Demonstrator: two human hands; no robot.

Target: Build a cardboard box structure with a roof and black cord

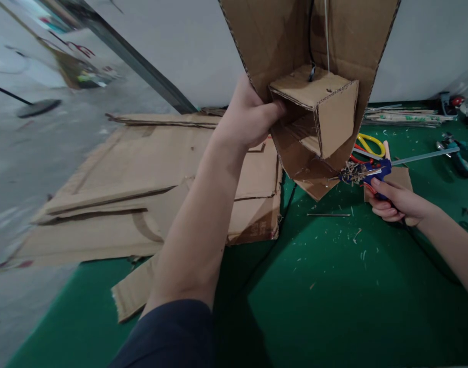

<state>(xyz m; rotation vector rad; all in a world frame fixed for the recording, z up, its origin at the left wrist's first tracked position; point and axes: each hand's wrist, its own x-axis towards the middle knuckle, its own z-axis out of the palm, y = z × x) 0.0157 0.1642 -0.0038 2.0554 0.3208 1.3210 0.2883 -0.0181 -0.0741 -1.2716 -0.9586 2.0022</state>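
Note:
My left hand (249,117) grips the left edge of a tall folded cardboard piece (264,41), its thumb near a small open cardboard box (337,117) fixed inside. A black cord and a white string run up from the box's top. In my right hand (397,199) is a blue hot glue gun (375,173) with a clear glue stick (425,155) poking out behind. Its front end is crusted with brownish bits, and the nozzle sits close to the cardboard's lower right edge; whether it touches, I cannot tell.
Flat cardboard sheets (149,153) cover the left of the green table (314,306). Yellow-handled scissors (372,144) lie behind the glue gun, pliers (458,158) at the far right. A thin metal rod (328,214) lies mid-table. Thin sticks (410,116) rest along the wall.

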